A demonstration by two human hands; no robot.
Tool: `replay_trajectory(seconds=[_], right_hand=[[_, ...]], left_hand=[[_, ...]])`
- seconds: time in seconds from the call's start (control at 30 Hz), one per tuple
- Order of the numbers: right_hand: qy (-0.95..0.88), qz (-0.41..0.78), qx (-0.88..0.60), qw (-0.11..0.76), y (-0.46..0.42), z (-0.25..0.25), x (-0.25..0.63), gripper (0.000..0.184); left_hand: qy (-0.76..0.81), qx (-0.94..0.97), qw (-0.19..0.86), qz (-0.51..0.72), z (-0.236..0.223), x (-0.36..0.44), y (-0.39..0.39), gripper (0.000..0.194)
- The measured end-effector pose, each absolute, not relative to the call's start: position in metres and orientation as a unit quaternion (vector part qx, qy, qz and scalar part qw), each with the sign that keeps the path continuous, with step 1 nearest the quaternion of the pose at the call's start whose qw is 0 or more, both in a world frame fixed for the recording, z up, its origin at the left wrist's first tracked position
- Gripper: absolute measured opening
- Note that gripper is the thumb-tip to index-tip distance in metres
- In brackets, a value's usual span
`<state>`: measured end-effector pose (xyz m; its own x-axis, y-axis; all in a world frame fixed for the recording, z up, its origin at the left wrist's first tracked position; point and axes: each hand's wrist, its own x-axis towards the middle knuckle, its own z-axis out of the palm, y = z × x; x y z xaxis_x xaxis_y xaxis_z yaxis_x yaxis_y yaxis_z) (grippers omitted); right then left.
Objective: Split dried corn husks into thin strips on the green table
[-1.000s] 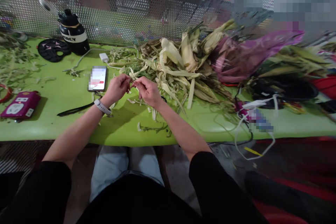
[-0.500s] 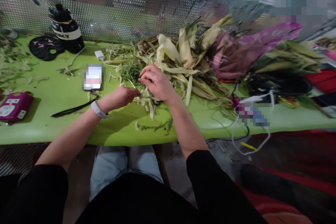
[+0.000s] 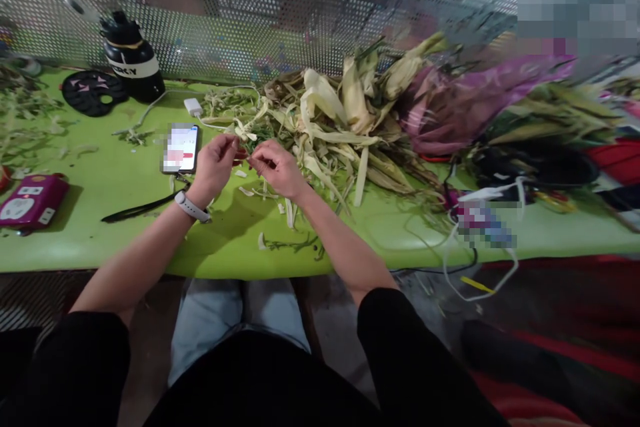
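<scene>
My left hand point(image 3: 216, 163), with a white band on the wrist, is closed in a pinch. A pale strip of corn husk point(image 3: 246, 128) rises from its fingertips. Almost touching it, my right hand point(image 3: 279, 169) also has its fingers pinched together; what lies between them is too small to make out. Behind the hands is a pile of thin green strands point(image 3: 260, 137), partly hidden. Loose pale scraps point(image 3: 289, 212) are scattered on the green table point(image 3: 227, 250) below my hands. A large heap of corn husks point(image 3: 345, 113) lies just to the right.
A phone point(image 3: 181, 148) with a black strap point(image 3: 143, 208) lies left of my hands. Farther left are a black bottle point(image 3: 134, 60), a black mask-shaped piece point(image 3: 93, 93) and a purple socket box point(image 3: 34, 201). A pink plastic bag point(image 3: 440, 110) and white cable point(image 3: 447, 267) are right.
My left hand has turned and risen, and a pale husk strip now shows at its fingertips. My right hand has come down and left from the green strands to meet it.
</scene>
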<state>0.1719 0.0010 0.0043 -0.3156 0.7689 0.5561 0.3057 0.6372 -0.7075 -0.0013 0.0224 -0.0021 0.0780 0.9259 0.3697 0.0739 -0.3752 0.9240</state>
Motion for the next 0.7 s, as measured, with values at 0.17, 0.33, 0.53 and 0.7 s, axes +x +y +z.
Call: replay_trajectory(seconds=[0.17,0.33,0.53,0.7], right_hand=[[-0.739,0.206,-0.390,0.510,0.000,-0.003,0.169,0.036],[-0.723,0.154,-0.372,0.562,-0.010,-0.001,0.166,0.027],[-0.690,0.312,-0.303,0.578,-0.016,0.001,0.159,0.028],[-0.642,0.369,-0.353,0.572,-0.015,-0.002,0.155,0.036]], left_hand=[[0.373,0.591,0.415,0.583,-0.005,0.004,0.021,0.007],[0.373,0.610,0.406,0.569,-0.005,0.005,0.016,0.013],[0.416,0.678,0.274,0.541,-0.004,0.003,0.009,0.016],[0.432,0.714,0.176,0.523,-0.003,0.004,0.004,0.018]])
